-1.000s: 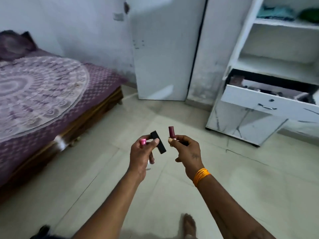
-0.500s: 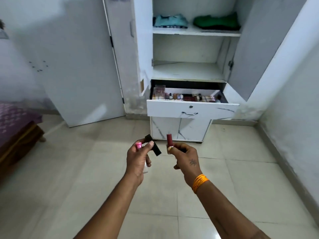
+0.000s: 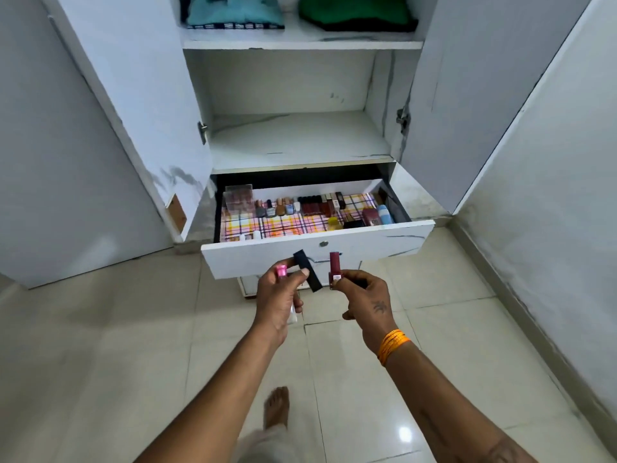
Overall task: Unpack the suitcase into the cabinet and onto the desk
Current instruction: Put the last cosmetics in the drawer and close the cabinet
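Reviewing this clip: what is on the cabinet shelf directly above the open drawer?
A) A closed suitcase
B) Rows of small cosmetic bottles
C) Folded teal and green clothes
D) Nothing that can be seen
D: the shelf just above the open drawer shows only bare white board; the folded clothes lie on the higher shelf, and the small bottles stand inside the drawer.

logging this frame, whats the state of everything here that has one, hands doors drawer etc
left hand: grips a black tube and a pink-capped bottle
right hand: grips a maroon bottle, upright
drawer: pulled open, cosmetics inside
left cabinet door: open
right cabinet door: open
middle shelf: bare
top shelf: holds folded clothes
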